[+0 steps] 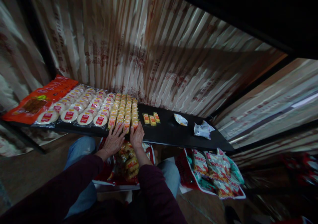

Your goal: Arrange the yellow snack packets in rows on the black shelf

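Observation:
Both my hands are at the front edge of a black shelf [171, 131], by rows of small yellow snack packs [121, 106]. My left hand [113, 141] rests with fingers stretched and apart over the front packs. At the right-front corner of these rows, my right hand [137, 136] touches the end packs, its fingers extended. Neither hand appears to grip a pack, though the fingertips partly cover the front ones. Left of the yellow packs stand rows of round white wrapped crackers [70, 115] with red labels. Three loose yellow packs [151, 118] lie to the right.
An orange snack bag [41, 98] lies at the shelf's left end. Two white packets [181, 119] sit toward the right. Below, between my knees, is a box of yellow wrapped snacks [130, 164]; another box [187, 174] holds white-and-red bags. Black posts frame the shelf before wrinkled sheeting.

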{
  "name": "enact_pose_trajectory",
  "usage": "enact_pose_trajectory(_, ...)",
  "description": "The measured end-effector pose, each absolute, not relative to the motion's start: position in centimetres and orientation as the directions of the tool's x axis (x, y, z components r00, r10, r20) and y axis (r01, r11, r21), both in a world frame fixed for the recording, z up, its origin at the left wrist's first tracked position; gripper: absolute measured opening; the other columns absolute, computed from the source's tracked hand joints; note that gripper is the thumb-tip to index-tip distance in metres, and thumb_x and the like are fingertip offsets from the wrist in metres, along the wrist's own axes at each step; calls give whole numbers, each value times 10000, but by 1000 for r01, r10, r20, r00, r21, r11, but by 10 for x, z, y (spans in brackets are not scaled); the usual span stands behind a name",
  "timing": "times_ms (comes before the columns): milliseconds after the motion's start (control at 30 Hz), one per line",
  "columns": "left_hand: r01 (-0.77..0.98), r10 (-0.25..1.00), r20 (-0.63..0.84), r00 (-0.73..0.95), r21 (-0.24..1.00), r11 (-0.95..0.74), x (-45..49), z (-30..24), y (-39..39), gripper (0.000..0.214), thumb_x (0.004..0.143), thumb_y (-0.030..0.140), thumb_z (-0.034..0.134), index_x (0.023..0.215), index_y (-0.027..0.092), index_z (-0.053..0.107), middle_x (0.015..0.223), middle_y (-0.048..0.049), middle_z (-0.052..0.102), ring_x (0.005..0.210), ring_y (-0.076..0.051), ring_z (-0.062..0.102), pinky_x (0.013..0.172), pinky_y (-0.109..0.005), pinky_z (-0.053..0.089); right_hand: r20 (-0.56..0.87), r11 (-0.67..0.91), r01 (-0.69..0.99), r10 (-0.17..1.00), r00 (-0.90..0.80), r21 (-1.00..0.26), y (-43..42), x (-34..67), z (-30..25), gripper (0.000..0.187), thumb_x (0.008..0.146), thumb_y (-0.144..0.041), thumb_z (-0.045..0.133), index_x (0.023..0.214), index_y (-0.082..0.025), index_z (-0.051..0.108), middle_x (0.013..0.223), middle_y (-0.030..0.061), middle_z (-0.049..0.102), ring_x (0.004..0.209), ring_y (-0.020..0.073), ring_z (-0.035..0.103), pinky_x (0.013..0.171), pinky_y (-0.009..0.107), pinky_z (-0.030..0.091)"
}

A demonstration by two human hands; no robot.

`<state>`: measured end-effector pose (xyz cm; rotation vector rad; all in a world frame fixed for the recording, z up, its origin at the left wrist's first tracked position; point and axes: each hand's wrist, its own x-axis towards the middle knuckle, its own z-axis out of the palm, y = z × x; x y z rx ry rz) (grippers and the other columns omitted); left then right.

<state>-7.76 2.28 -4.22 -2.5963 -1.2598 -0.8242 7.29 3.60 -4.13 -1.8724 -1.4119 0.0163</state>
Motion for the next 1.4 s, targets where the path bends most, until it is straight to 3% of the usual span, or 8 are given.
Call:
enact_pose_trajectory(600, 759, 687, 528, 500, 116, -641, -77, -38, 20, 543, 900, 309, 477, 1433, 246, 400, 1548, -116, 269, 1453, -297, 146, 1158, -530, 135, 416, -66, 788, 820, 392, -612, 19, 76, -38, 685, 922, -462, 377, 1447, -33, 278, 1445, 249, 398, 1376, 311, 325, 1077, 495, 304)
enact_pose_trajectory(967, 825, 750, 563, 347, 196, -530, -101, -45, 17, 539, 902, 291, 452, 1433, 213, 403, 1567, -125, 199, 1463, -306, 67, 1148, -556, 146, 460, -14, 802, 813, 357, -597, 7, 72, -45, 627, 939, -426, 330, 1448, -62, 297, 1483, 218, 354, 1408, 280, 259, 1100, 499, 282)
enact_pose_trajectory(1267, 820, 746, 565, 352, 197, -537, -104, -46, 21, 532, 905, 285, 427, 1429, 194, 403, 1567, -137, 197, 1464, -292, 80, 1151, -561, 138, 484, 7, 797, 798, 359, -604, 6, 68, -37, 603, 937, -411, 310, 1429, -64, 316, 1449, 224, 396, 1383, 283, 299, 1080, 507, 309)
enact_pose_trajectory(1400, 768, 699, 600, 389, 208, -606, -104, -43, 5, 506, 902, 200, 396, 1400, 115, 427, 1532, -168, 296, 1463, -270, 113, 1154, -504, 219, 551, 109, 753, 749, 367, -649, -19, 66, -33, 490, 942, -369, 302, 1336, -98, 411, 1332, 201, 506, 1282, 244, 427, 1050, 460, 362)
